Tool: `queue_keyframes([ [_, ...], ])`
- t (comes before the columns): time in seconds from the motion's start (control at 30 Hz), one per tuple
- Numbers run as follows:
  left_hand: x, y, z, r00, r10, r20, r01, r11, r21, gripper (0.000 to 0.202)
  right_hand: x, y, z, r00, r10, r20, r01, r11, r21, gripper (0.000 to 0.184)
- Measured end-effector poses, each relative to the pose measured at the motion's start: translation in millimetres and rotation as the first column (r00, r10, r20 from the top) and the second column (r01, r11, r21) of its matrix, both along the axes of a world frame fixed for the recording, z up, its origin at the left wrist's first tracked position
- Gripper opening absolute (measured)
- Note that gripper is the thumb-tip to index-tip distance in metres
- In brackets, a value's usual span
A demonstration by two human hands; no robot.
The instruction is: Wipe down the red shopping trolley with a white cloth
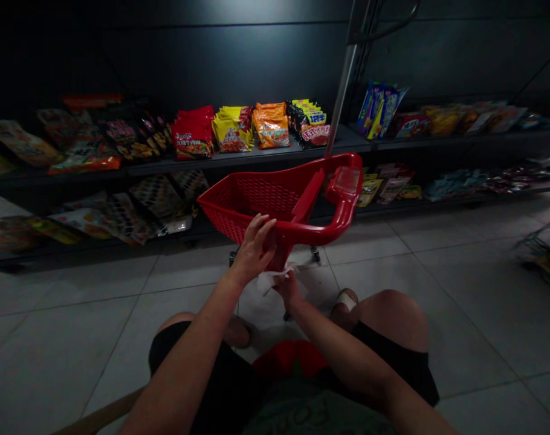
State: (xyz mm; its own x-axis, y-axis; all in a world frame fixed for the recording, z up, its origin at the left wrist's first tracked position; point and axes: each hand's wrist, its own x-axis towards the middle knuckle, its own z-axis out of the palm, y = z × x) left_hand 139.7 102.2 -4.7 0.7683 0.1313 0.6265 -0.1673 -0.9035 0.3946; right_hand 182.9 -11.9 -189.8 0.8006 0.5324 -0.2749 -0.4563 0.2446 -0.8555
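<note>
A small red plastic shopping cart with a lattice basket and a looped handle stands in front of me on casters. My left hand holds the near side of the basket, its fingers over the rim. Lower down, beneath the basket's near side, my right hand grips a white cloth against the cart's lower part. Its fingertips are partly hidden by the cloth.
Behind the cart runs a dark shelf with noodle packets and other bagged snacks on two levels. A metal pole rises behind the handle. My knees flank the cart on the tiled floor. A wire object is at the right edge.
</note>
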Motion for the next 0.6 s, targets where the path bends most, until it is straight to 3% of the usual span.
queue_keyframes([
  [0.07,-2,1,-1.1,1.000,0.015,0.020,-0.015,1.000,-0.019,0.068,2,-8,28.2,0.999,0.018,0.047,-0.019,1.000,0.023,0.043],
  [0.23,-10,5,-2.5,0.998,0.023,0.066,-0.019,0.998,-0.056,0.058,2,-22,113.0,0.936,-0.014,0.352,0.010,1.000,0.014,0.028],
  [0.3,-13,7,-1.5,0.997,0.021,0.071,-0.016,0.997,-0.075,0.051,-3,-20,133.5,0.929,-0.043,0.366,0.030,0.999,0.042,0.030],
  [0.4,-20,9,1.4,0.998,0.030,0.058,-0.021,0.988,-0.154,0.039,-9,-13,135.3,0.908,-0.051,0.415,0.054,0.999,0.007,0.033],
  [0.53,-28,10,10.8,0.996,0.085,0.041,-0.074,0.974,-0.214,0.033,1,-19,106.7,0.916,0.110,0.385,-0.074,0.992,-0.107,0.025],
  [0.6,-30,6,20.8,0.991,0.133,0.013,-0.128,0.973,-0.190,0.032,11,-36,98.6,0.939,0.108,0.326,-0.068,0.989,-0.131,0.024],
])
